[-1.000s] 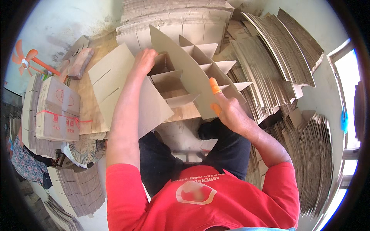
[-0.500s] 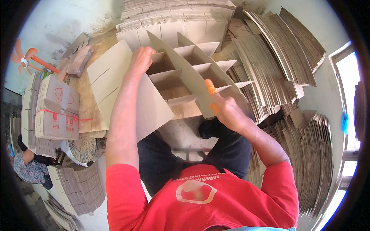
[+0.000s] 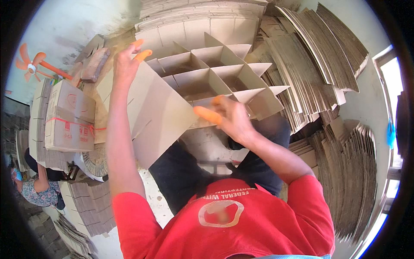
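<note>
The left hand [image 3: 125, 67] has its fingers spread by the top of a card sheet [image 3: 157, 112] and seems to grip nothing. The right hand [image 3: 235, 121] has its thumb and finger apart near the sheet's corner; I cannot tell if it touches. Both wear orange finger caps [image 3: 208, 115]. The grid [image 3: 192, 84] sits just right of the sheet, on the table [image 3: 100, 136]. Its card strips already cross; the sheet looks not yet joined. Card stacks [image 3: 297, 73] stand behind and to the right, a box [image 3: 71, 116] to the left.
</note>
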Demonstrator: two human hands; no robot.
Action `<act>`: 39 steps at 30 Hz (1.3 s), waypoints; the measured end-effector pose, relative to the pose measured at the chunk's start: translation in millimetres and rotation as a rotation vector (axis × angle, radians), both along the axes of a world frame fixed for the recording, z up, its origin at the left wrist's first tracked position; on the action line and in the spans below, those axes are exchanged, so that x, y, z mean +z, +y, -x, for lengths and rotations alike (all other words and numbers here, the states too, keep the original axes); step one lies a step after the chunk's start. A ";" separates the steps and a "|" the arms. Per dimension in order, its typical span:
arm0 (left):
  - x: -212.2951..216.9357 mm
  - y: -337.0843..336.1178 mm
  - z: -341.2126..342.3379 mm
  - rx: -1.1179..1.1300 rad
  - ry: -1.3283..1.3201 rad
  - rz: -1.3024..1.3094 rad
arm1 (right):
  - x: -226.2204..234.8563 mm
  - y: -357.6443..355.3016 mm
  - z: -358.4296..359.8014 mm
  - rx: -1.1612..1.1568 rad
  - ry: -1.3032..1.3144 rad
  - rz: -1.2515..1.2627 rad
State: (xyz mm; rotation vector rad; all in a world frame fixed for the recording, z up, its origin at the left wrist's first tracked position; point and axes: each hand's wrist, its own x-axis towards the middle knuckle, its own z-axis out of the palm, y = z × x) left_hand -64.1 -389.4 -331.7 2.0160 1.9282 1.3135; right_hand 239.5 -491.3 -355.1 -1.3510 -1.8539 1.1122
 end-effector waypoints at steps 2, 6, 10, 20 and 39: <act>-10.2 -2.5 16.8 -0.002 -0.044 0.004 | -19.8 8.3 22.3 -0.038 0.236 0.441; -16.7 -27.1 4.5 0.019 -0.032 0.048 | -14.8 13.4 49.5 0.092 0.502 0.739; -5.4 -52.5 -11.0 0.056 -0.124 -0.009 | 0.0 7.4 49.0 0.131 0.629 0.534; -16.8 -107.4 -33.5 -0.125 -0.068 0.076 | 103.9 -2.3 -63.6 0.002 -0.007 -0.611; -77.7 -99.1 -70.7 -0.146 0.159 0.114 | 101.5 10.8 -30.2 0.008 -0.037 -0.524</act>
